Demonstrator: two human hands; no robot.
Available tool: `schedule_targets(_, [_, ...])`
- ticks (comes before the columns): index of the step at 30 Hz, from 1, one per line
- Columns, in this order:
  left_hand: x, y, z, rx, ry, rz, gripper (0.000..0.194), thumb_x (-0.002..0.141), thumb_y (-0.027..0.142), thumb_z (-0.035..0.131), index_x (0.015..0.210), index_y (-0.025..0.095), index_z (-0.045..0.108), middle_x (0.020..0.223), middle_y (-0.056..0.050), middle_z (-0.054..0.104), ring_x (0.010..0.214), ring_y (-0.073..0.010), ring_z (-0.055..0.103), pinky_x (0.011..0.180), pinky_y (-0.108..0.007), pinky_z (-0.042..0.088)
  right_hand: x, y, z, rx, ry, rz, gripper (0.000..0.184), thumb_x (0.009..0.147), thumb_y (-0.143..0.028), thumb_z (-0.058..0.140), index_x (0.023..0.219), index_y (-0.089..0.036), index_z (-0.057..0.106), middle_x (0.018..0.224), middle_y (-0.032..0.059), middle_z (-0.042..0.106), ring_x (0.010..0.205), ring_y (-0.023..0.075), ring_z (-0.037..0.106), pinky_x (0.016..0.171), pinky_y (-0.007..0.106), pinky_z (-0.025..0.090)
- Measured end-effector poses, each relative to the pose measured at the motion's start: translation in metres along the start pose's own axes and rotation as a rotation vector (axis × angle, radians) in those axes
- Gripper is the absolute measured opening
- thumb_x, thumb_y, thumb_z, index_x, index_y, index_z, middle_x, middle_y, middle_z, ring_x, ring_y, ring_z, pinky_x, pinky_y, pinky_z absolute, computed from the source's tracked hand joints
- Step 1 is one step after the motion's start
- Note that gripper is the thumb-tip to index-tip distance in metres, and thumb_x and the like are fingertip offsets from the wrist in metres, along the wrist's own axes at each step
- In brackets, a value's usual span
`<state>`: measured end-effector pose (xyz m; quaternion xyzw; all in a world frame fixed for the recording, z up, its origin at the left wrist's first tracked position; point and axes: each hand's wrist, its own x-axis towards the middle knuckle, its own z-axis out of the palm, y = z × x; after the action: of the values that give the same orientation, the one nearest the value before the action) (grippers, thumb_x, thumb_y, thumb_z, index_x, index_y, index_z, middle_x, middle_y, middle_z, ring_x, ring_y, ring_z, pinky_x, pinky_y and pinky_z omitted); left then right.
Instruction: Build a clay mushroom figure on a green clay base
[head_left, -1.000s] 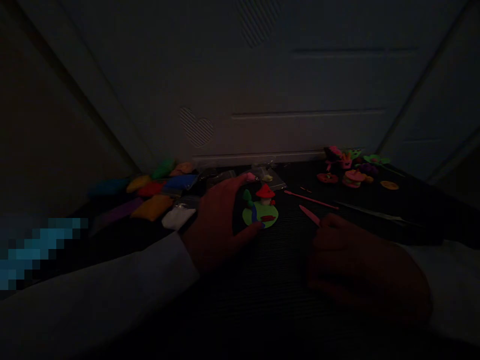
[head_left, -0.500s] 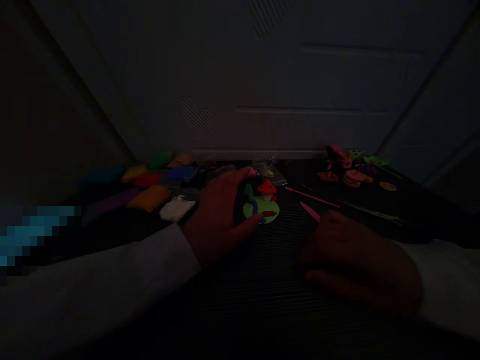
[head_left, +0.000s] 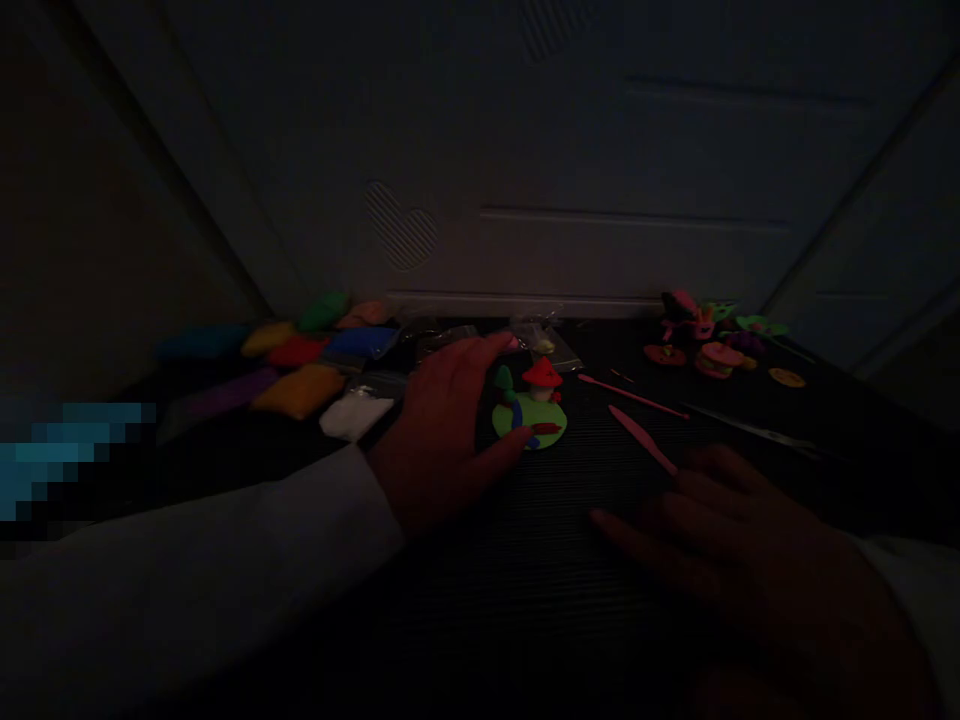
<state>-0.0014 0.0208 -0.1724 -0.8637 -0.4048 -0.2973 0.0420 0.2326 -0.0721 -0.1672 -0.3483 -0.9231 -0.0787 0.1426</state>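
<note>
The scene is very dark. A small clay model [head_left: 531, 405], a green disc with a red-capped mushroom, a green tree and blue and red bits, stands on a dark ribbed mat [head_left: 555, 560]. My left hand [head_left: 442, 430] curls round its left side, thumb and fingers touching the disc. My right hand [head_left: 750, 560] lies flat on the mat to the lower right, fingers stretched out and holding nothing. A pink modelling tool [head_left: 643, 440] lies just beyond its fingertips.
Coloured clay packets [head_left: 300, 365], among them orange, blue, red, green and white, lie at the left. A second thin pink stick [head_left: 630, 395] lies behind the tool. Several small finished clay pieces [head_left: 712, 345] stand at the back right. A pale panelled wall [head_left: 570, 250] rises behind.
My right hand has drawn back toward me and spread flat, leaving the pink tool on the mat. My left hand stays round the clay model.
</note>
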Motion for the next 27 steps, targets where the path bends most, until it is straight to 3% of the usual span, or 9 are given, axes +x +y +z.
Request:
schedule_targets(6, [0.001, 0.000, -0.001, -0.002, 0.021, -0.012, 0.066, 0.075, 0.039, 0.052, 0.130, 0.018, 0.021, 0.130, -0.009, 0.035, 0.119, -0.0253, 0.034, 0.100, -0.041, 0.030, 0.001, -0.002, 0.001, -0.069, -0.022, -0.028, 0.065, 0.085, -0.059, 0.012, 0.116, -0.018, 0.051, 0.078, 0.0041, 0.055, 0.068, 0.0160, 0.045, 0.076, 0.039, 0.025])
schedule_targets(15, [0.004, -0.007, 0.002, -0.182, 0.057, -0.239, 0.068, 0.073, 0.037, 0.055, 0.130, 0.020, 0.023, 0.127, -0.010, 0.038, 0.115, -0.0271, 0.041, 0.093, -0.045, 0.038, 0.002, -0.004, -0.002, -0.018, -0.032, -0.057, 0.054, 0.086, -0.056, 0.015, 0.117, -0.028, 0.049, 0.077, 0.0020, 0.054, 0.068, 0.0151, 0.045, 0.076, 0.037, 0.025])
schedule_targets(18, [0.004, -0.008, 0.003, -0.203, 0.060, -0.256, 0.066, 0.073, 0.037, 0.055, 0.130, 0.021, 0.024, 0.126, -0.010, 0.039, 0.116, -0.0270, 0.041, 0.094, -0.046, 0.038, 0.001, -0.003, 0.000, -0.059, -0.011, -0.042, 0.060, 0.084, -0.061, 0.016, 0.118, -0.025, 0.049, 0.079, 0.0032, 0.054, 0.069, 0.0160, 0.045, 0.077, 0.038, 0.024])
schedule_targets(23, [0.004, -0.010, 0.003, -0.243, 0.057, -0.265, 0.066, 0.074, 0.036, 0.056, 0.130, 0.022, 0.023, 0.127, -0.010, 0.038, 0.116, -0.0271, 0.041, 0.094, -0.046, 0.038, 0.003, -0.003, 0.003, -0.036, -0.040, -0.044, 0.052, 0.084, -0.058, 0.021, 0.119, -0.031, 0.048, 0.077, 0.0023, 0.053, 0.068, 0.0152, 0.045, 0.077, 0.038, 0.023])
schedule_targets(27, [0.004, -0.010, 0.004, -0.227, 0.063, -0.248, 0.066, 0.074, 0.036, 0.056, 0.130, 0.020, 0.024, 0.127, -0.010, 0.038, 0.117, -0.0270, 0.040, 0.097, -0.045, 0.036, 0.001, 0.000, 0.002, -0.028, -0.052, -0.036, 0.062, 0.081, -0.066, 0.017, 0.123, -0.030, 0.045, 0.082, 0.0038, 0.053, 0.070, 0.0161, 0.045, 0.075, 0.038, 0.024])
